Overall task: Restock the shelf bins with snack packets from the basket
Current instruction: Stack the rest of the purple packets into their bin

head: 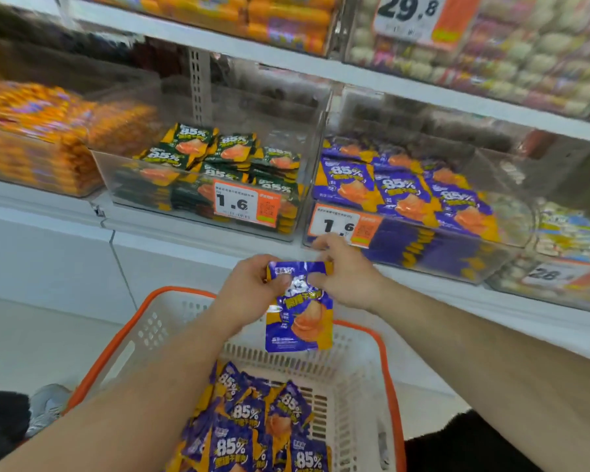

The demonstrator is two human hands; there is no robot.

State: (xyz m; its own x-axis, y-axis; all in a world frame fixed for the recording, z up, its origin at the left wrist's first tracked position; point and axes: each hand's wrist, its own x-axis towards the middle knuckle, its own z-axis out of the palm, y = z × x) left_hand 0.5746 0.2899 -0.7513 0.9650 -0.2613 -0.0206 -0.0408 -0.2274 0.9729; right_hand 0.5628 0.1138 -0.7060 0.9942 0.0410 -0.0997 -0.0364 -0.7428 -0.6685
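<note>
A purple and yellow snack packet (298, 318) hangs upright above the basket, held at its top edge by both hands. My left hand (252, 287) pinches its upper left corner and my right hand (343, 270) pinches its upper right. Below, a white basket with an orange rim (387, 366) holds several more purple packets (252, 427). Straight ahead on the shelf, a clear bin (440, 247) with a 1.6 price tag holds matching purple packets (402, 195).
Left of the purple bin, a clear bin of green packets (225, 158) also carries a 1.6 tag. Orange packets (38, 131) fill the bin at far left, and mixed sweets (559, 233) sit at right. A white shelf ledge (184, 233) runs below. A shoe (48, 403) shows at lower left.
</note>
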